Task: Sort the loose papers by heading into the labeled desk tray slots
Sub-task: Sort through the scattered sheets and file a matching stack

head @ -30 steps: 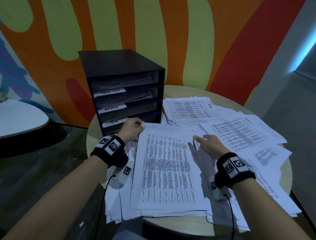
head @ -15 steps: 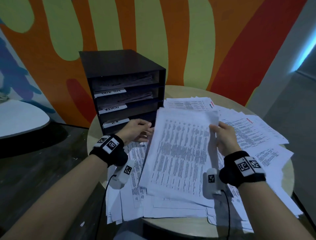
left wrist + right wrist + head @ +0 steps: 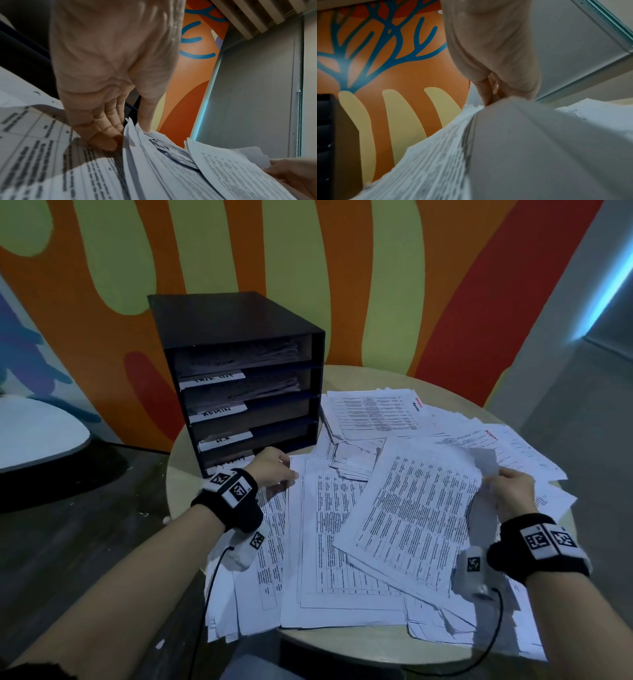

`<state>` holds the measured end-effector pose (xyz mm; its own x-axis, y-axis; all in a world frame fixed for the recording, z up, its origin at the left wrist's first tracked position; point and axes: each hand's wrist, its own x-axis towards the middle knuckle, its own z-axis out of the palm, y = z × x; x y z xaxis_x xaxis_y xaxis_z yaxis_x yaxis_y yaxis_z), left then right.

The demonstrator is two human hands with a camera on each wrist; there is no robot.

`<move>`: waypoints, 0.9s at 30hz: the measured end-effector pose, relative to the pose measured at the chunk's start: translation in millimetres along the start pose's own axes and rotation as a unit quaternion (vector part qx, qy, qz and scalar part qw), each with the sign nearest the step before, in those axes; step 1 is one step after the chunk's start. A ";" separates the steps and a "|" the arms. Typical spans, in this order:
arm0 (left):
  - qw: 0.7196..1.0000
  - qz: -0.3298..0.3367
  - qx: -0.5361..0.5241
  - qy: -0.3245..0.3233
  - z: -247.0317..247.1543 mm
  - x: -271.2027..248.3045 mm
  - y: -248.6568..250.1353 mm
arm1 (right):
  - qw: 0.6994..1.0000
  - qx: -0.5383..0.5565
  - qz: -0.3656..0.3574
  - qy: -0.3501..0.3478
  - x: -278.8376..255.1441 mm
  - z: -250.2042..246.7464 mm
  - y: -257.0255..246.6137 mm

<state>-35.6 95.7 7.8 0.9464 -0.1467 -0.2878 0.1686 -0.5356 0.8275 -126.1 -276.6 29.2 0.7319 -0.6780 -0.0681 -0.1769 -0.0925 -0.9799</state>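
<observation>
A black desk tray (image 3: 239, 316) with several slots and white labels (image 3: 222, 414) stands at the back left of a round table (image 3: 363, 378). Loose printed papers (image 3: 329, 559) cover the table in front of it. My left hand (image 3: 274, 470) is at the pile's far left corner; in the left wrist view its thumb and fingers (image 3: 102, 136) pinch the edge of the pile. My right hand (image 3: 507, 487) grips the right edge of a sheaf of papers (image 3: 418, 515), lifted and tilted above the pile. The right wrist view shows the fingers (image 3: 488, 93) curled on that sheaf (image 3: 539, 148).
More sheets with red headings (image 3: 376, 412) fan out over the table's far right side. The upper tray slots hold papers (image 3: 274, 354). A white rounded surface (image 3: 34, 433) sits at the left over dark floor. A painted wall stands close behind the tray.
My right hand took a sheaf off the pile, lifted it and carried it to the right. My left hand stayed at the pile's far left corner.
</observation>
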 end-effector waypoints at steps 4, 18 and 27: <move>0.998 0.019 0.060 0.008 8.5 6.8 3.4 | 0.996 -0.042 0.038 -0.070 8.9 0.0 12.8; 0.985 0.072 -0.147 -0.060 35.9 8.7 38.3 | 0.976 0.101 0.086 -0.172 -2.3 33.0 4.8; 0.960 0.102 -0.261 -0.029 56.1 1.9 56.9 | 0.989 0.115 -0.004 -0.094 -12.8 28.6 0.7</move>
<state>-39.7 18.3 27.3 0.9602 -0.2572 -0.1085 0.1114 -0.0035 0.9938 -116.8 -247.2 24.0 0.8464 -0.5277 -0.0721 -0.0312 0.0860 -0.9958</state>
